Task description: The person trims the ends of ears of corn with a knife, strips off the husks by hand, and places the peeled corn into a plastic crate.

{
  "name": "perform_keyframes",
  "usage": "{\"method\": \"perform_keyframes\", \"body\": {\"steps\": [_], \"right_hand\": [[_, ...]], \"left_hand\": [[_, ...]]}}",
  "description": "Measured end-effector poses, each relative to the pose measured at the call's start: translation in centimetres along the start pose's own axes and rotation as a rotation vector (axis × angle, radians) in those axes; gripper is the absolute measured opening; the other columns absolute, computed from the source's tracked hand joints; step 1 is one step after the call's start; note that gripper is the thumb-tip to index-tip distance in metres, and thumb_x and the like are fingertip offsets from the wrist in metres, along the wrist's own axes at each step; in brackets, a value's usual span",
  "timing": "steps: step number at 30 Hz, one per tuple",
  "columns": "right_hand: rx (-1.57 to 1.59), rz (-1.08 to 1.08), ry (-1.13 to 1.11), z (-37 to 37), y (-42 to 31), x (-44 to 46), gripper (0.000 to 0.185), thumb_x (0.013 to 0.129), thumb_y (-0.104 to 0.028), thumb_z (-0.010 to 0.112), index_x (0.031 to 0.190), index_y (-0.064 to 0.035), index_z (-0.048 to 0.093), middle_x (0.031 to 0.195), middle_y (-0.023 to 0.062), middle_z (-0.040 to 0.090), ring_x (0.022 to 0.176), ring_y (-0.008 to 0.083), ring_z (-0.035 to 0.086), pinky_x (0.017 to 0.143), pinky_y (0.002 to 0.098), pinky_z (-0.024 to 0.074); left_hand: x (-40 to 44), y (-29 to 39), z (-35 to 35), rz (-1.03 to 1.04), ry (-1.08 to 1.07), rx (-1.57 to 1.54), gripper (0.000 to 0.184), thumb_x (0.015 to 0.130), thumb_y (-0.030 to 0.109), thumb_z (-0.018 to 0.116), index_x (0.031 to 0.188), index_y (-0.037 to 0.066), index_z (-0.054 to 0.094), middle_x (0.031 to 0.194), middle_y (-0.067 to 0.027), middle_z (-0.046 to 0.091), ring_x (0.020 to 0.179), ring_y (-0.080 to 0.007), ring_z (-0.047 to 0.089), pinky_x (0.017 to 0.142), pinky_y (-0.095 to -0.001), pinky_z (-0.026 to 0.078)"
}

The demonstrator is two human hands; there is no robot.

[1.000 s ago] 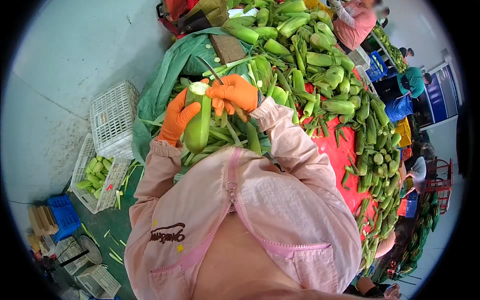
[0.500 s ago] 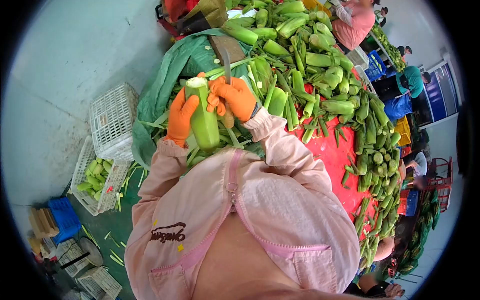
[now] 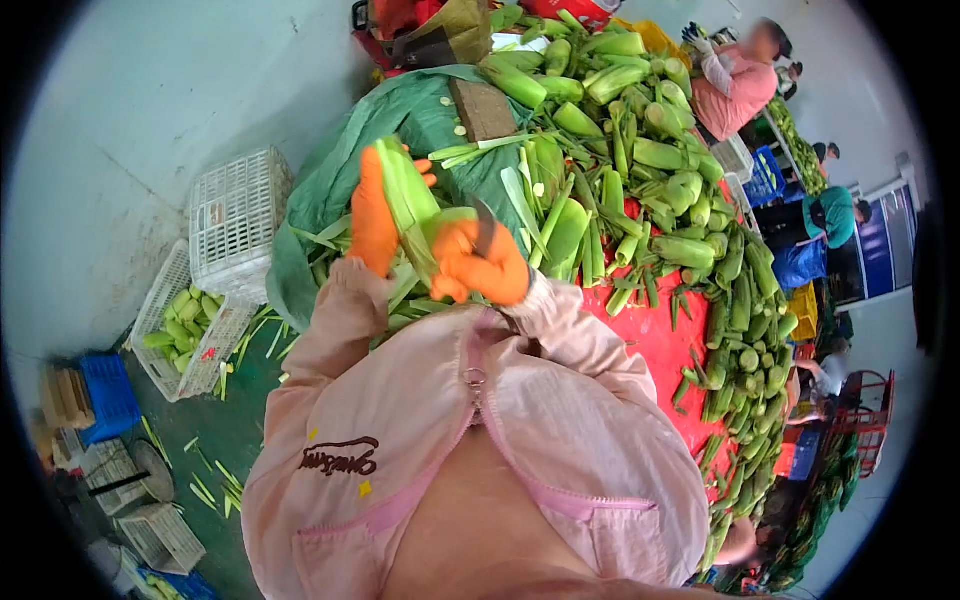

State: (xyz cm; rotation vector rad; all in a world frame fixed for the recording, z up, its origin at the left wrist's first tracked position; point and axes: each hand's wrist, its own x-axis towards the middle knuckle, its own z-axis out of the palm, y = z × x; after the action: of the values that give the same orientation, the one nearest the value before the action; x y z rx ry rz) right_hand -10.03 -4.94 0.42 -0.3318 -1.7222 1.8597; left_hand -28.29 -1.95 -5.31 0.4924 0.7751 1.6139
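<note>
My left hand (image 3: pixel 373 215), in an orange glove, grips a green ear of corn (image 3: pixel 404 190) that tilts up to the left. My right hand (image 3: pixel 482 265), also gloved in orange, is closed around a knife (image 3: pixel 485 228) whose curved dark blade points upward. That hand is at the lower right side of the ear, against a husk leaf (image 3: pixel 455 216) that stands away from it. The knife's handle is hidden in the glove. Beneath both hands lie loose husk leaves and a green sheet (image 3: pixel 335 150). A wooden block (image 3: pixel 482 108) rests on the sheet beyond them.
A large heap of corn (image 3: pixel 665 155) spreads to the right over a red sheet (image 3: pixel 640 325). On the left stand a white crate (image 3: pixel 235 225) and another crate (image 3: pixel 160 330) holding trimmed ears. A person in pink (image 3: pixel 738 90) and other people are farther off.
The corn has tipped, its top moving up and left. My right hand has moved down and right along it with the knife, and a husk leaf now stands out from the ear.
</note>
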Motion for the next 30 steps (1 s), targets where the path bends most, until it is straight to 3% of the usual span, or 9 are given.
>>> {"method": "perform_keyframes", "body": {"steps": [5, 6, 8, 10, 12, 14, 17, 20, 30], "right_hand": [[0.367, -0.510, 0.253, -3.8, -2.0, -1.7, 0.027, 0.093, -0.024, 0.047, 0.074, -0.0061, 0.054, 0.058, 0.0090, 0.052, 0.039, 0.0172, 0.043, 0.036, 0.0284, 0.0350], [0.494, -0.435, 0.693, -5.0, -3.0, -2.8, 0.029, 0.092, -0.025, 0.046, 0.069, -0.0068, 0.047, 0.053, 0.0066, 0.045, 0.039, 0.0170, 0.038, 0.034, 0.0289, 0.0305], [0.322, -0.409, 0.712, -8.1, -2.9, -2.4, 0.033, 0.095, -0.034, 0.049, 0.074, -0.0075, 0.051, 0.060, 0.0055, 0.050, 0.046, 0.0105, 0.040, 0.038, 0.0245, 0.0303], [-0.131, -0.062, 0.777, -5.8, -3.3, 0.4, 0.032, 0.094, -0.033, 0.053, 0.084, -0.0041, 0.061, 0.073, 0.0090, 0.064, 0.047, 0.0101, 0.042, 0.042, 0.0251, 0.0358], [-0.254, 0.184, 0.648, -4.7, -2.8, 3.3, 0.035, 0.090, -0.036, 0.062, 0.095, -0.0016, 0.068, 0.083, 0.0083, 0.070, 0.050, 0.0108, 0.049, 0.046, 0.0234, 0.0402], [-0.414, 0.248, 0.605, -4.1, -0.8, 5.4, 0.041, 0.084, -0.041, 0.070, 0.098, -0.0018, 0.070, 0.077, 0.0038, 0.068, 0.056, 0.0115, 0.056, 0.049, 0.0238, 0.0449], [-0.875, 0.295, 0.415, -4.9, 1.1, 7.0, 0.048, 0.077, -0.050, 0.070, 0.082, -0.0021, 0.069, 0.073, 0.0118, 0.067, 0.059, 0.0198, 0.065, 0.056, 0.0332, 0.0514], [-0.818, 0.410, 0.358, -4.0, 0.0, 7.1, 0.050, 0.075, -0.050, 0.070, 0.082, -0.0009, 0.068, 0.070, 0.0122, 0.065, 0.058, 0.0212, 0.065, 0.055, 0.0336, 0.0512], [-0.324, 0.374, 0.445, -5.4, 2.7, 5.6, 0.026, 0.079, -0.022, 0.062, 0.082, 0.0041, 0.065, 0.063, 0.0103, 0.062, 0.044, 0.0186, 0.056, 0.048, 0.0305, 0.0467]], "left_hand": [[5.9, 0.6, -7.7, 0.079, 0.246, -0.276, 0.077, 0.092, 0.069, 0.041, 0.133, 0.004, 0.046, 0.121, -0.0244, 0.060, 0.102, -0.0366, 0.062, 0.089, -0.0479, 0.051], [6.1, 1.0, -8.6, 0.087, 0.249, -0.280, 0.077, 0.092, 0.069, 0.041, 0.133, 0.004, 0.046, 0.121, -0.0244, 0.060, 0.102, -0.0366, 0.062, 0.089, -0.0479, 0.051], [6.7, 1.8, -9.5, 0.148, 0.407, -0.256, 0.076, 0.092, 0.067, 0.043, 0.133, 0.003, 0.046, 0.121, -0.0236, 0.060, 0.100, -0.0362, 0.062, 0.088, -0.0491, 0.052], [5.8, 1.5, -8.0, 0.156, 0.394, -0.145, 0.070, 0.094, 0.063, 0.047, 0.128, 0.002, 0.051, 0.112, -0.0203, 0.064, 0.093, -0.0304, 0.065, 0.082, -0.0434, 0.054], [3.7, 1.5, -4.7, 0.217, 0.175, 0.305, 0.068, 0.095, 0.063, 0.044, 0.121, 0.002, 0.056, 0.106, -0.0147, 0.067, 0.087, -0.0244, 0.064, 0.077, -0.0390, 0.054], [2.6, 0.8, -2.1, 0.247, 0.130, 0.338, 0.061, 0.097, 0.058, 0.045, 0.112, 0.002, 0.061, 0.101, -0.0121, 0.068, 0.083, -0.0193, 0.064, 0.074, -0.0357, 0.053], [1.4, -0.2, -1.1, 0.363, 0.057, 0.500, 0.053, 0.099, 0.051, 0.047, 0.111, 0.001, 0.061, 0.102, -0.0103, 0.067, 0.085, -0.0168, 0.062, 0.077, -0.0324, 0.051], [0.5, -0.5, -0.9, 0.523, 0.078, 0.713, 0.043, 0.099, 0.038, 0.056, 0.119, 0.000, 0.060, 0.105, -0.0075, 0.067, 0.089, -0.0137, 0.060, 0.081, -0.0281, 0.048], [-1.4, 0.0, -0.1, 0.318, -0.116, 0.578, 0.045, 0.098, 0.037, 0.057, 0.123, -0.001, 0.058, 0.108, -0.0047, 0.064, 0.093, -0.0119, 0.056, 0.084, -0.0268, 0.046]]}}
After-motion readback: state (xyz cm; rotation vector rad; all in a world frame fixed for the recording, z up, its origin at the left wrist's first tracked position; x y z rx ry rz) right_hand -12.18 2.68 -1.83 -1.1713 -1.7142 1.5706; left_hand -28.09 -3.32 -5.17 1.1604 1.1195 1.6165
